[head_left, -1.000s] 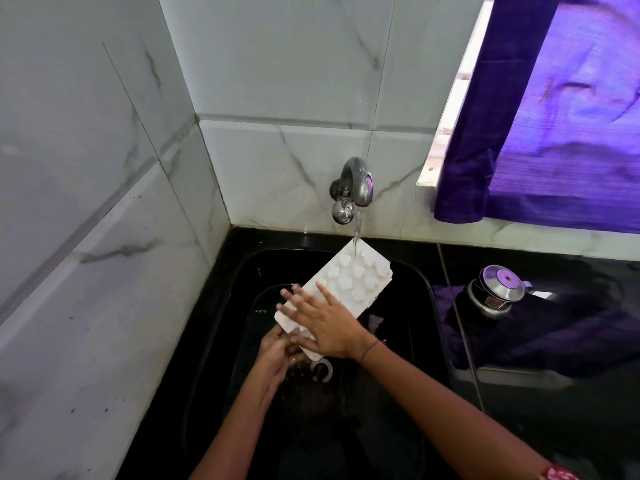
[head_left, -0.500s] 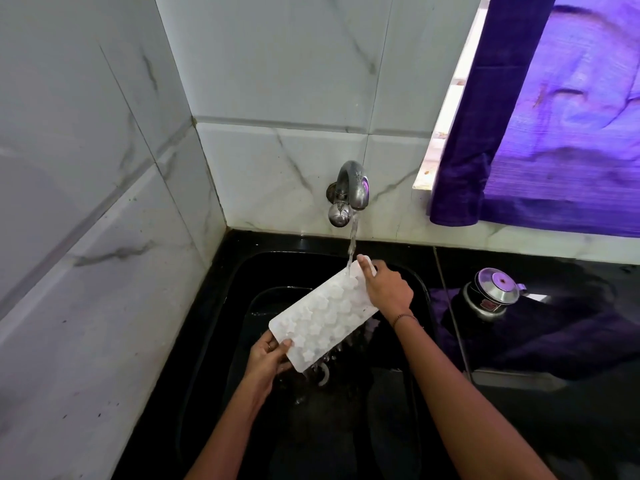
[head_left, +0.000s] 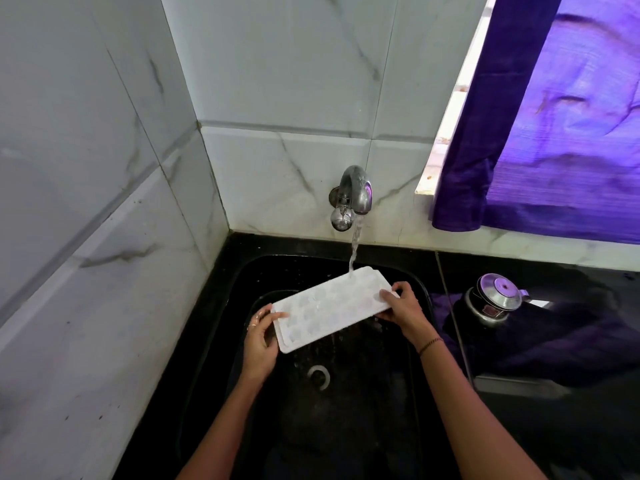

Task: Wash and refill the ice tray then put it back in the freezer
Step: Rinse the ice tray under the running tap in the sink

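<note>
Holding the ice tray (head_left: 332,306) by its 2 short ends above the sink (head_left: 346,427), the person grips the near-left end with the left hand (head_left: 259,341) and the far-right end with the right hand (head_left: 403,308). Its long axis slants up toward the tap (head_left: 356,192), and the stream (head_left: 354,251) strikes only the far corner near the right hand, so filling the rest likely means sliding it along that axis.
</note>
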The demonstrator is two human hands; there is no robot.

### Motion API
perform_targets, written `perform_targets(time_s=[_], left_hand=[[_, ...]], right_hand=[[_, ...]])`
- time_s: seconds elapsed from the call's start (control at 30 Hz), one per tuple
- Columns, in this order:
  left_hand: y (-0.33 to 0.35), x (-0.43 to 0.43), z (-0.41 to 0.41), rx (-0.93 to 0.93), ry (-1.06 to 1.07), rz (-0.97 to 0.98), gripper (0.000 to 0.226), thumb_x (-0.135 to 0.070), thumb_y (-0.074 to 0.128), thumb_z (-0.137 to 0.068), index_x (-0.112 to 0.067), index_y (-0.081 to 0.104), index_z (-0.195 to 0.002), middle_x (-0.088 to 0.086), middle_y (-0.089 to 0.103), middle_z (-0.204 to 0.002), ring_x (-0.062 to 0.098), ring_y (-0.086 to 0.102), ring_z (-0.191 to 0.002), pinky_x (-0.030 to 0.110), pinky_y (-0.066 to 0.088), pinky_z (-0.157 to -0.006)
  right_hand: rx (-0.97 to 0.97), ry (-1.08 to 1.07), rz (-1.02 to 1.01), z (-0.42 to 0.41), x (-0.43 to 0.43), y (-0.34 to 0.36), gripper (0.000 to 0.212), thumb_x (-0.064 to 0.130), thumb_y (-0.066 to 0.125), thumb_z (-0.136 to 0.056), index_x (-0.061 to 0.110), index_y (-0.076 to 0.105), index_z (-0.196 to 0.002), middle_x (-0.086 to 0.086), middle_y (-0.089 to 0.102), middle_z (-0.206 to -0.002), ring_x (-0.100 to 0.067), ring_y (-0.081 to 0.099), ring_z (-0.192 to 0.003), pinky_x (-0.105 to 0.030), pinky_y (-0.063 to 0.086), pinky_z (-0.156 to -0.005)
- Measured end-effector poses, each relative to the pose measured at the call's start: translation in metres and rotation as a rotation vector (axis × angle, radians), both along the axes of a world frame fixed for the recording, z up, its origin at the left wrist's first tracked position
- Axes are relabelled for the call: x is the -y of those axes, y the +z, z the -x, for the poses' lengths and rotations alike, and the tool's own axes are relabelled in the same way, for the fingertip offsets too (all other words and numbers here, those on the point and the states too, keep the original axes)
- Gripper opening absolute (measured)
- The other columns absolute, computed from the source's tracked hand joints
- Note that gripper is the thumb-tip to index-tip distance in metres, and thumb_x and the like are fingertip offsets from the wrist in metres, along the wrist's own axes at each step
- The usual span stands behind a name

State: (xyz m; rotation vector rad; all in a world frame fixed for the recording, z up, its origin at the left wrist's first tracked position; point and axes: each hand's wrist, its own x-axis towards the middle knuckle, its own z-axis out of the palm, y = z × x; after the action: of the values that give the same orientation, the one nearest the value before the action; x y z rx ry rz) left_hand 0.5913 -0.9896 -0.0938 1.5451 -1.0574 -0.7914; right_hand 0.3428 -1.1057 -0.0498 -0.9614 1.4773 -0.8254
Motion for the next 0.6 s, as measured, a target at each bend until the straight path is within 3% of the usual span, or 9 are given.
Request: perform_targets(time_s=[0.07, 0.13, 0.2, 0.27, 0.37, 0.47, 0.53, 0.6], left_hand=[[0.000, 0.006, 0.006, -0.147, 0.082, -0.088, 0.050, 0.009, 0.049, -0.089, -0.030, 0.053, -0.120, 0.002, 0.046, -0.135, 0.023, 0.051, -0.122, 0.040, 0.048, -0.097], [0.001, 0.015, 0.010, -0.493, 0.238, -0.204, 0.047, 0.001, 0.041, -0.096, -0.020, 0.036, -0.138, 0.009, 0.042, -0.141, 0.030, 0.048, -0.124, 0.045, 0.050, -0.088], [0.011, 0.023, 0.017, -0.862, 0.306, -0.301, 0.037, -0.015, 0.038, -0.101, -0.009, 0.037, -0.137, 0.021, 0.046, -0.137, 0.034, 0.053, -0.115, 0.043, 0.049, -0.078], [0.026, 0.026, 0.025, -1.008, 0.235, -0.364, 0.042, -0.032, 0.030, -0.102, -0.006, 0.048, -0.129, 0.020, 0.056, -0.125, 0.029, 0.057, -0.099, 0.040, 0.047, -0.079], [0.031, 0.032, 0.034, -1.040, 0.186, -0.347, 0.048, -0.037, 0.025, -0.102, -0.006, 0.051, -0.127, 0.015, 0.057, -0.125, 0.026, 0.060, -0.091, 0.039, 0.048, -0.081], [0.034, 0.038, 0.042, -1.011, 0.231, -0.358, 0.042, -0.029, 0.029, -0.103, -0.003, 0.049, -0.130, 0.015, 0.055, -0.127, 0.032, 0.056, -0.108, 0.044, 0.048, -0.090], [0.027, 0.042, 0.046, -0.980, 0.243, -0.319, 0.035, -0.028, 0.035, -0.102, -0.008, 0.055, -0.122, 0.016, 0.061, -0.123, 0.032, 0.062, -0.100, 0.041, 0.054, -0.077], [0.026, 0.042, 0.048, -0.939, 0.266, -0.296, 0.029, -0.026, 0.039, -0.100, -0.011, 0.060, -0.113, 0.014, 0.066, -0.113, 0.030, 0.065, -0.092, 0.038, 0.057, -0.070]], right_hand=[[-0.018, 0.029, 0.073, 0.002, -0.005, 0.004, 0.021, 0.013, 0.056, -0.092, 0.023, 0.040, -0.083, -0.012, 0.049, -0.102, -0.024, 0.053, -0.089, -0.043, 0.055, -0.075], [-0.058, 0.032, 0.155, 0.003, -0.008, 0.010, 0.021, 0.015, 0.057, -0.092, 0.025, 0.040, -0.084, -0.009, 0.049, -0.097, -0.021, 0.050, -0.082, -0.037, 0.050, -0.069], [-0.093, 0.028, 0.196, 0.003, -0.009, 0.015, 0.022, 0.018, 0.057, -0.091, 0.029, 0.040, -0.083, -0.006, 0.050, -0.095, -0.020, 0.048, -0.079, -0.037, 0.046, -0.069], [-0.112, 0.053, 0.209, 0.004, -0.008, 0.019, 0.022, 0.020, 0.058, -0.091, 0.030, 0.041, -0.083, -0.006, 0.050, -0.098, -0.020, 0.048, -0.080, -0.038, 0.046, -0.071], [-0.201, 0.088, 0.277, 0.004, -0.008, 0.030, 0.017, 0.016, 0.056, -0.092, 0.022, 0.041, -0.093, -0.005, 0.049, -0.103, -0.018, 0.047, -0.084, -0.029, 0.040, -0.070], [-0.511, 0.109, 0.469, 0.001, -0.007, 0.037, 0.018, 0.010, 0.053, -0.093, 0.009, 0.047, -0.110, -0.008, 0.051, -0.116, -0.021, 0.050, -0.100, -0.024, 0.037, -0.076], [-0.855, 0.147, 0.630, -0.005, -0.007, 0.036, 0.030, 0.011, 0.047, -0.094, 0.002, 0.050, -0.123, -0.014, 0.046, -0.133, -0.029, 0.046, -0.119, -0.032, 0.040, -0.095], [-1.123, 0.198, 0.716, -0.014, -0.008, 0.030, 0.047, 0.024, 0.035, -0.094, 0.000, 0.047, -0.132, -0.020, 0.042, -0.142, -0.035, 0.041, -0.132, -0.047, 0.027, -0.112]])
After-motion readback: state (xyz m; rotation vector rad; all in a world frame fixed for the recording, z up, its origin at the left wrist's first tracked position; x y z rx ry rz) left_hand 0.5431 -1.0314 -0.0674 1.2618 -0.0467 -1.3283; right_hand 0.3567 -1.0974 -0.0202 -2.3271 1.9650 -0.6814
